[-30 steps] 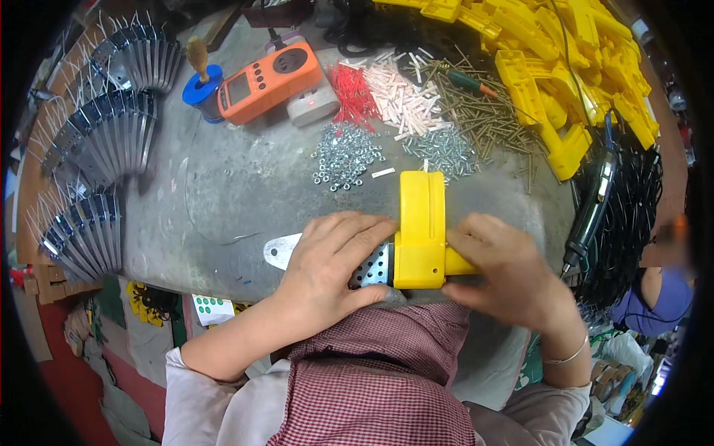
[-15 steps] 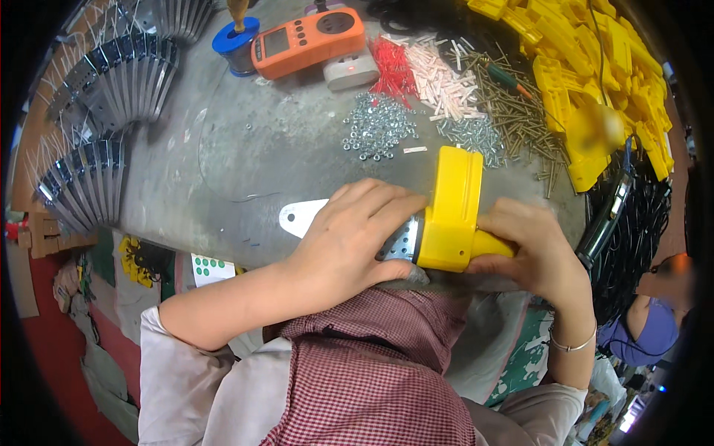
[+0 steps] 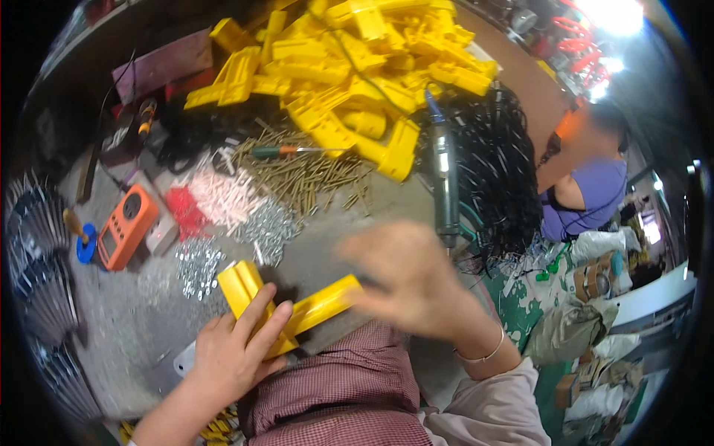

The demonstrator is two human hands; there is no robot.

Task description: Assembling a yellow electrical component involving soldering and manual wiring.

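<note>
A yellow plastic housing with a handle (image 3: 323,305) lies at the table's front edge. My left hand (image 3: 234,349) is closed over its wide end, with the fingers across the top. A bit of a white plate with a hole (image 3: 183,363) sticks out beside that hand. The rest of the plate is hidden under the hand. My right hand (image 3: 409,279), raised just past the handle's end, is smeared by motion, so its fingers and anything in them do not show clearly.
Ahead lie nuts (image 3: 199,266), small screws (image 3: 268,229), long brass-coloured screws (image 3: 309,178), pale tubes (image 3: 223,189) and a screwdriver (image 3: 275,152). Yellow housings (image 3: 320,63) are heaped behind. An electric screwdriver (image 3: 445,178) hangs by black cables (image 3: 491,163). An orange meter (image 3: 128,227) stands left.
The view has swung to the right. My right hand has come off the housing's handle and is moving. The housing now lies turned with its handle pointing up and right; my left hand stays on it.
</note>
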